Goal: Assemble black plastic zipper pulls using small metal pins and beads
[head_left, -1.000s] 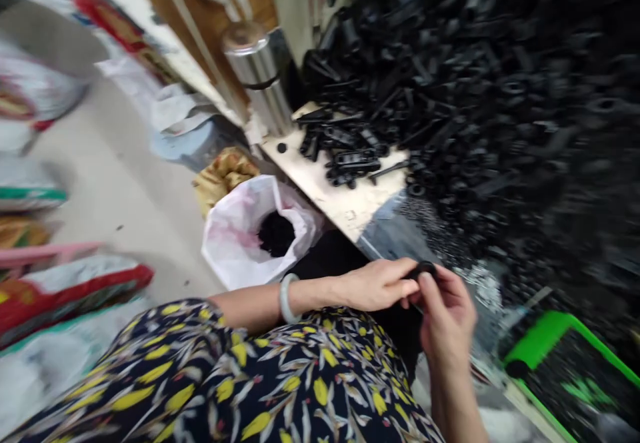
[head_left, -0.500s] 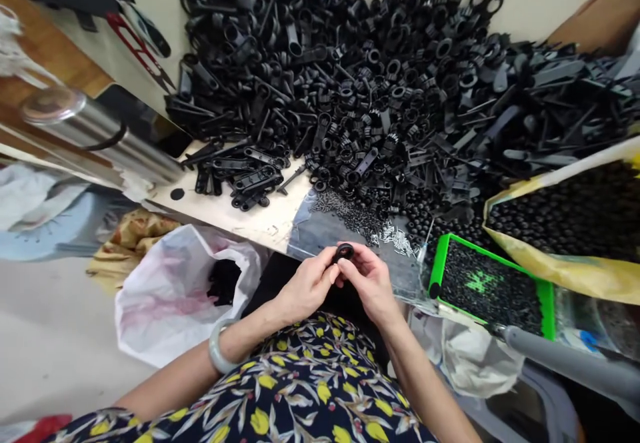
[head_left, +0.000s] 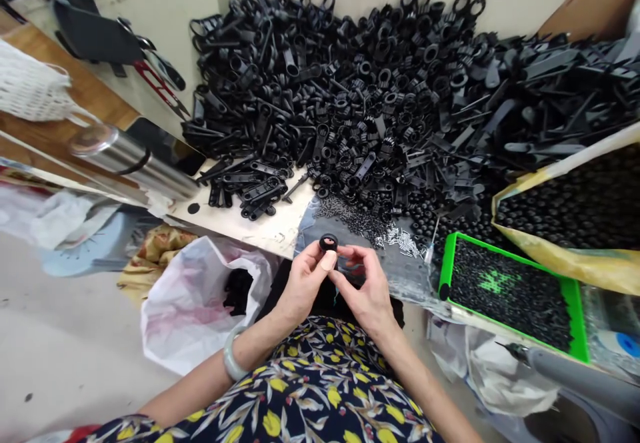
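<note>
Left hand (head_left: 303, 283) has the black ring (head_left: 328, 248) pinched, near the front edge of the worktop (head_left: 274, 230). Can't tell if the right hand's (head_left: 370, 293) grip is closed. Probably light, stiff, slick; I'd pinch the rim.

- A small assembly workshop
- Bench (head_left: 273, 231) heaped with black parts (head_left: 345, 100)
- Loose silvery pins (head_left: 404, 240)
- Green tray (head_left: 579, 323) of tiny pieces (head_left: 525, 306)
- Grey powered-looking driver (head_left: 575, 378)
</note>
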Demonstrator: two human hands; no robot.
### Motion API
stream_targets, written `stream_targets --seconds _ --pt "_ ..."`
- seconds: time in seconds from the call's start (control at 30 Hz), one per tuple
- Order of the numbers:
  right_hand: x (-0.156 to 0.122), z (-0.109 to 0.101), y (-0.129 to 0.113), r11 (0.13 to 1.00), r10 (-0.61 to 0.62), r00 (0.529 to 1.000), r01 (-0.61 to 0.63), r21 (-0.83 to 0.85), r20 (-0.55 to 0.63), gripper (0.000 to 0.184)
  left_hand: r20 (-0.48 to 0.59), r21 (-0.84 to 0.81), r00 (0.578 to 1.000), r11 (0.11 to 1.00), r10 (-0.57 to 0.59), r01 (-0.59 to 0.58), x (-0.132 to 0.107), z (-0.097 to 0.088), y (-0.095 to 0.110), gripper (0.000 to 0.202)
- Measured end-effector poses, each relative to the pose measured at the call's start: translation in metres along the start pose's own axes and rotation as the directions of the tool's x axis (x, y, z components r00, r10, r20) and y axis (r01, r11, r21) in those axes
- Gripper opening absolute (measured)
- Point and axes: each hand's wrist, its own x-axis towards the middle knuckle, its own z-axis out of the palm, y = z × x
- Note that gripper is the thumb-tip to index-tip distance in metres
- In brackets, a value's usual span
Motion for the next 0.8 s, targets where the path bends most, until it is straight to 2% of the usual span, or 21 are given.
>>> stream_targets --seconds 0.07,0.13,0.27,0.33,0.47,0.63,0.7,0.8 --pt "0.004 0.0 -0.006 0.996 -0.035 0.999 0.035 -0.082 0.001 0.044 -0.012 -0.007 1.0 1.0 -0.011 0.011 -0.002 0.002 -0.001 0.031" --pt "0.008 0.001 -0.011 0.994 -0.056 0.998 0.06 -0.093 0.041 0.039 -0.038 0.021 0.999 1.0 0.004 -0.004 -0.004 0.002 -0.001 0.027" --pt "0.012 0.002 -0.01 0.998 -0.051 0.99 0.044 0.055 0.134 0.017 -0.05 0.119 0.996 0.991 0.069 -0.063 -0.003 -0.004 -0.001 0.02" --pt "0.012 0.002 -0.008 0.99 -0.029 0.988 0.008 0.138 0.149 0.021 0.003 0.106 0.998 0.993 0.056 -0.056 -0.002 -0.007 0.0 0.021" --pt "0.012 0.004 -0.003 0.973 0.038 0.986 -0.073 0.217 0.162 0.036 0.083 -0.01 0.995 0.998 -0.055 0.056 -0.002 -0.007 0.002 0.028" --pt "0.008 0.006 -0.002 0.971 0.072 0.986 -0.104 0.216 0.149 0.042 0.036 0.021 0.999 1.0 0.001 -0.002 -0.003 -0.006 0.0 0.025" --pt "0.008 0.005 -0.001 0.969 0.065 0.988 -0.095 0.227 0.138 0.041 0.05 0.04 0.999 0.999 -0.003 0.001 -0.001 -0.009 -0.001 0.025" --pt "0.009 0.003 0.0 0.963 0.012 0.989 -0.051 0.264 0.146 0.028 0.102 -0.02 0.993 0.998 -0.052 0.054 0.005 -0.013 0.003 0.031"
